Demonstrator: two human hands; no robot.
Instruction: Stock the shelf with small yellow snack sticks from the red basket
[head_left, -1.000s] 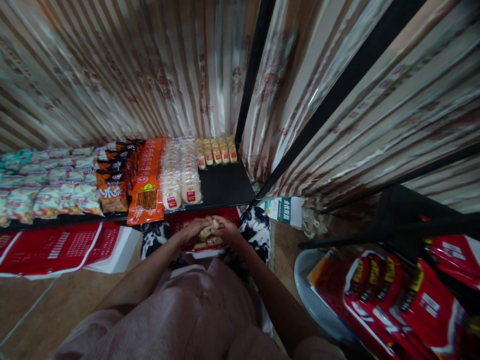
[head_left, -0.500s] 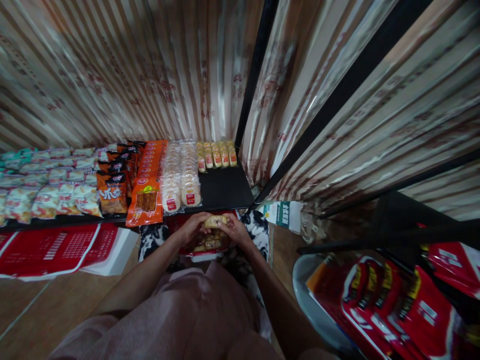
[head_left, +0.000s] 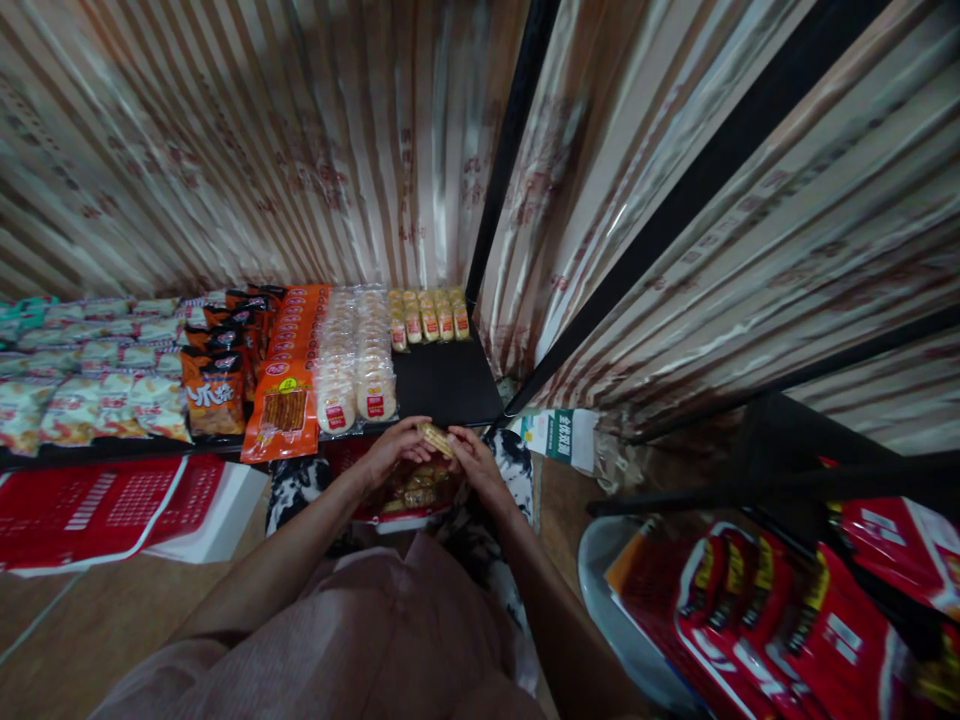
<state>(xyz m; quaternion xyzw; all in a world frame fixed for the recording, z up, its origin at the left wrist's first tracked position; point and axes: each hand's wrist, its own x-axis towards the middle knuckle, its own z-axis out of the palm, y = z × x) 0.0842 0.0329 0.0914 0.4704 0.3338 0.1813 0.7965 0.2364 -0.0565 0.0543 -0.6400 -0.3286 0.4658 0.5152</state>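
Presently held: one small yellow-wrapped packet [head_left: 436,440], tilted, above the red basket [head_left: 407,524] between the person's knees. Right hand [head_left: 477,466]: thumb and fingers pinching the packet's near end. Left hand [head_left: 391,450]: fingers curled at its far end; whether they grip it, cannot tell. Basket contents: further wrapped packets [head_left: 420,488], loose. Beyond, on a black shelf [head_left: 448,382]: yellow packets with red labels [head_left: 429,322], in rows at the back; to their left, clear packs of pale round crackers [head_left: 374,388], then a long orange bag [head_left: 282,398].
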